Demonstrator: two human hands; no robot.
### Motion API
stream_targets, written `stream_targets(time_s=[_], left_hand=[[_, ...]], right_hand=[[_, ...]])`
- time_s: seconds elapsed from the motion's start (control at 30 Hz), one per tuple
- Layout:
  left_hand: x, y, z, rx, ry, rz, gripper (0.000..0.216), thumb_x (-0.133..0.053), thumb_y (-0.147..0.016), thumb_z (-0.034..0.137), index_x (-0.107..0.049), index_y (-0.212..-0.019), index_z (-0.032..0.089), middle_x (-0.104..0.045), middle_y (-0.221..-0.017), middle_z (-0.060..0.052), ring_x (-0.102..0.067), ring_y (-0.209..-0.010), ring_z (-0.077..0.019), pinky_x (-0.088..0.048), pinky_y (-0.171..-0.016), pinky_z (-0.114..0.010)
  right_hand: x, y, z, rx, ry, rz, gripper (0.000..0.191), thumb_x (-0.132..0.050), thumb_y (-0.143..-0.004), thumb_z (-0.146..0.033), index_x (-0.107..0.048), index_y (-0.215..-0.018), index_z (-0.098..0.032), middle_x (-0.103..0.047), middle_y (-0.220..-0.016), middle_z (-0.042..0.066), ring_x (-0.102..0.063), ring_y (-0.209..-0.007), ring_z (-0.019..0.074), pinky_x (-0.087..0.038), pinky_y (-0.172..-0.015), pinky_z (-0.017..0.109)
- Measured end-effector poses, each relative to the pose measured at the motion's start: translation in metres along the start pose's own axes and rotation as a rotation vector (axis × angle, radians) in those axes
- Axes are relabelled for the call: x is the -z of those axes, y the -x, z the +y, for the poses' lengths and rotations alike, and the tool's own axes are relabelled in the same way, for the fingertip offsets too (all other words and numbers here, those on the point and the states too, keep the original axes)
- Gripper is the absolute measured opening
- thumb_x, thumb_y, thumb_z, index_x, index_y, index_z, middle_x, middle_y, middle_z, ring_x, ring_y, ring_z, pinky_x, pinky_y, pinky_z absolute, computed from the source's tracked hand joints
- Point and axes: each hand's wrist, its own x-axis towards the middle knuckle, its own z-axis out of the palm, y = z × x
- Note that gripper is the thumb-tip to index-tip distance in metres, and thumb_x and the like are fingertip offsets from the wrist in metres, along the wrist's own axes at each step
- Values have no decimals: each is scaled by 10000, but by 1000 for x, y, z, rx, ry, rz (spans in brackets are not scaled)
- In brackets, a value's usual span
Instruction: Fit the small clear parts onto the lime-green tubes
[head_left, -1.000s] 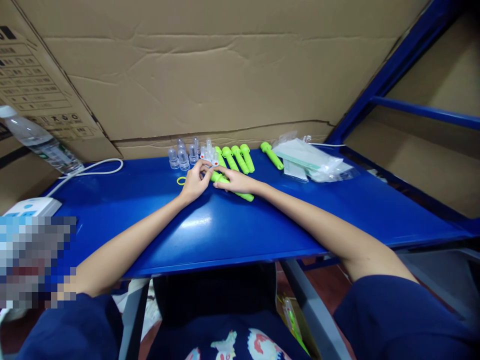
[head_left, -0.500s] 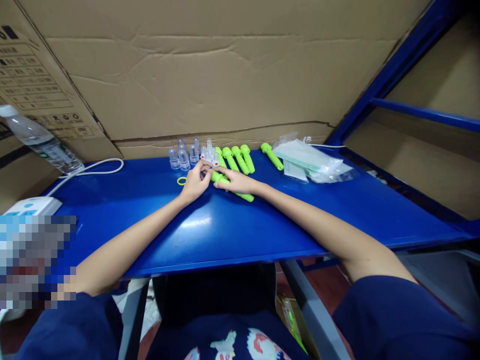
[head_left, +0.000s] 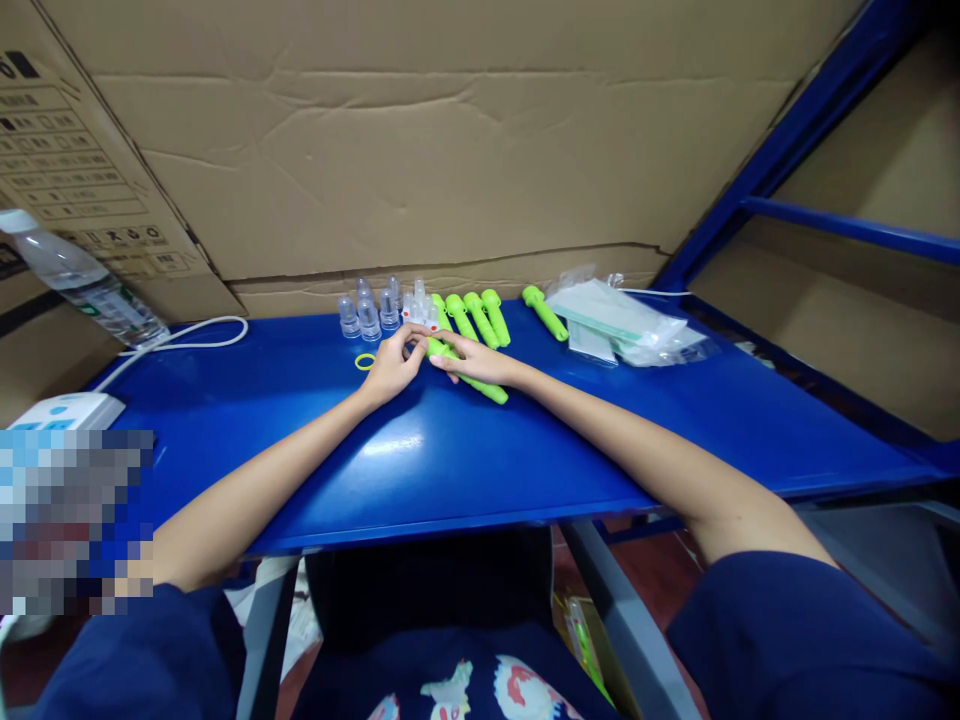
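My left hand and my right hand meet over a lime-green plastic tube lying on the blue table. The right hand lies along the tube and grips it; the left hand's fingers pinch at its far end. A yellow rubber band lies just left of my left hand. Behind my hands stand several small clear caps and a row of green tubes. One more green tube lies apart to the right.
Clear plastic bags lie at the back right. A water bottle leans at the far left, with a white cable and a white power strip below it. Cardboard walls the back. A blue frame rises on the right.
Both hands stayed in place; the fingers shifted slightly at the tube's far end.
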Motion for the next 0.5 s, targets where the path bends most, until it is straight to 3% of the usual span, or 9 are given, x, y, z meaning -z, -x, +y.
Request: stream_targets(time_s=[0.2, 0.5], left_hand=[[1, -1, -5, -58, 1, -62, 268, -596, -914, 260, -636, -1153, 147, -734, -1166, -126, -704, -1028, -212, -512, -799, -295], [2, 0, 1, 9, -26, 8, 219, -553, -935, 208, -656, -1120, 148, -757, -1098, -95, -709, -979, -190, -531, -795, -287]], right_hand=[[1, 0, 0, -16, -94, 20, 542, -512, -1014, -472, -426, -1414, -117, -573, -706, -36, -570, -613, 132, -494, -685, 280], [-3, -1, -6, -95, -40, 62, 574, -600, -972, -394, -430, -1437, -105, -563, -653, -62, -557, -584, 114, -473, -634, 246]])
